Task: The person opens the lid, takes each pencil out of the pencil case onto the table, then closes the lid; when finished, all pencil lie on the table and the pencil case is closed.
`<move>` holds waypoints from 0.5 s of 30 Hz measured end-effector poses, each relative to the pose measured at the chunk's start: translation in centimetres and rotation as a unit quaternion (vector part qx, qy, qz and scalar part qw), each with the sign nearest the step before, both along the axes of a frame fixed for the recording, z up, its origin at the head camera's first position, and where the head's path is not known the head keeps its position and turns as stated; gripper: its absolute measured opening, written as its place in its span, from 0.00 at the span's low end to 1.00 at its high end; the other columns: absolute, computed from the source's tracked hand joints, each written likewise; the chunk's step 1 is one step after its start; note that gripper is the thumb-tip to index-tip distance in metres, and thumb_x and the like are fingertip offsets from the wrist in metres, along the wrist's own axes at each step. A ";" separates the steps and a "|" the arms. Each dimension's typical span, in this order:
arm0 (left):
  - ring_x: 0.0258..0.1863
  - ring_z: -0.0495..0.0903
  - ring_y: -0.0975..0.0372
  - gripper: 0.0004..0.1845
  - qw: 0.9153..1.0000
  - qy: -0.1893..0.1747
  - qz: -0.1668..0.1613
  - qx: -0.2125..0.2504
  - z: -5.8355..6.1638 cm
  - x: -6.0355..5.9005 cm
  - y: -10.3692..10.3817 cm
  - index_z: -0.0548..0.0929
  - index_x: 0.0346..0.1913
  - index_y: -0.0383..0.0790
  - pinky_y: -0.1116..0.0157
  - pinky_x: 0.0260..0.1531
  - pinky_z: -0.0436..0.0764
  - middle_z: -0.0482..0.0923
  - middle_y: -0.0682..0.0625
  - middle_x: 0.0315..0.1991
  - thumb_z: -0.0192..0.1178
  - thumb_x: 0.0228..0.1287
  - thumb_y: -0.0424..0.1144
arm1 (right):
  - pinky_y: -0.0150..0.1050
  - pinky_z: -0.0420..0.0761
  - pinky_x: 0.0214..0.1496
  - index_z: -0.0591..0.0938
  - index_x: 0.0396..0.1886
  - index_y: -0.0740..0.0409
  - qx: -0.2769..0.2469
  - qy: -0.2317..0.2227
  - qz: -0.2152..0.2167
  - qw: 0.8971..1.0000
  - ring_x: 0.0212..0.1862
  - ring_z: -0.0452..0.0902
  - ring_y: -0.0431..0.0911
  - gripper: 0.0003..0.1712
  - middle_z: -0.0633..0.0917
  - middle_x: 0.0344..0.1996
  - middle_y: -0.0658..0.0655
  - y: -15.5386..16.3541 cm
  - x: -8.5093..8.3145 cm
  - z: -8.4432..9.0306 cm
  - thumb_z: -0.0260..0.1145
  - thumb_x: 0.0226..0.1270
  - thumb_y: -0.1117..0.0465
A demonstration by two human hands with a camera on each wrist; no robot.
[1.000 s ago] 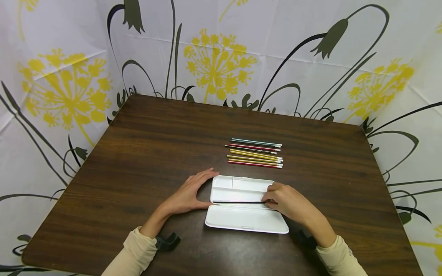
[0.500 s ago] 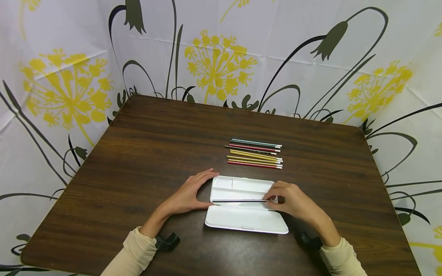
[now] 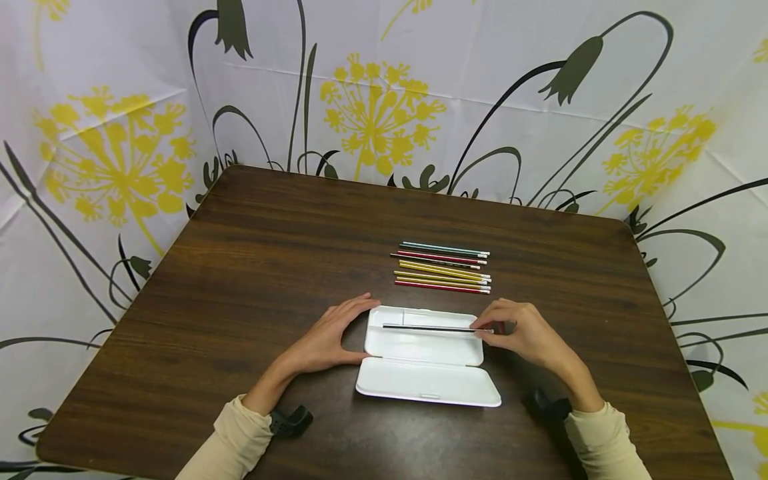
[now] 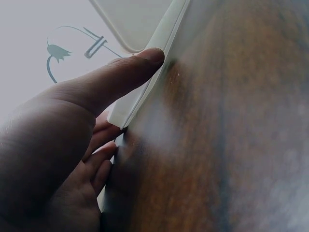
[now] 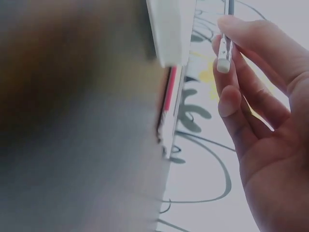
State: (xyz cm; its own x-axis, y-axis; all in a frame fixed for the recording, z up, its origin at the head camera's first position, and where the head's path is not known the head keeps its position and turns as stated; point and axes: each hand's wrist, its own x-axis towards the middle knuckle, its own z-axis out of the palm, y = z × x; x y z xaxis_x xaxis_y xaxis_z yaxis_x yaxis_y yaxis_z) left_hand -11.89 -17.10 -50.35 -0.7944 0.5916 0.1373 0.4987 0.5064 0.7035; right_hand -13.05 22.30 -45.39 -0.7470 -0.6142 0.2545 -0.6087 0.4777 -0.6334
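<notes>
My right hand [image 3: 528, 333] pinches a dark pencil [image 3: 429, 327] by its eraser end, thumb and fingertips clamped on it; the right wrist view shows the white eraser poking out past the fingers [image 5: 231, 72]. The pencil hangs level over the far half of the open white case [image 3: 420, 360], not yet resting in it as far as I can judge. My left hand [image 3: 327, 337] lies with fingers nearly straight against the case's left end, the thumb [image 4: 120, 77] pressed on its rim, steadying it on the table [image 3: 270, 267]. More pencils [image 3: 444, 267] lie in a row just beyond the case. To do this well I would keep the pencil parallel to the tray's long wall, lower the tip end first, and keep the case braced so it cannot slide.
</notes>
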 end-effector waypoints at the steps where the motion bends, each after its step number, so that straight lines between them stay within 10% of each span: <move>1: 0.74 0.51 0.58 0.49 1.000 0.000 0.001 0.000 0.0 0.0 0.0 0.63 0.74 0.49 0.44 0.63 0.56 0.58 0.47 0.74 0.74 0.51 0.57 | 0.38 0.75 0.28 0.89 0.39 0.51 0.005 0.005 -0.007 1.000 0.31 0.75 0.40 0.12 0.84 0.35 0.42 0.1 -0.5 0.1 0.76 0.55 0.68; 15: 0.74 0.51 0.59 0.49 1.000 0.001 -0.001 0.000 -0.1 0.0 0.0 0.63 0.74 0.48 0.45 0.63 0.56 0.58 0.47 0.74 0.73 0.51 0.59 | 0.33 0.74 0.30 0.88 0.37 0.59 0.011 0.070 -0.074 0.995 0.30 0.76 0.42 0.07 0.83 0.32 0.49 1.2 -11.5 1.8 0.73 0.59 0.69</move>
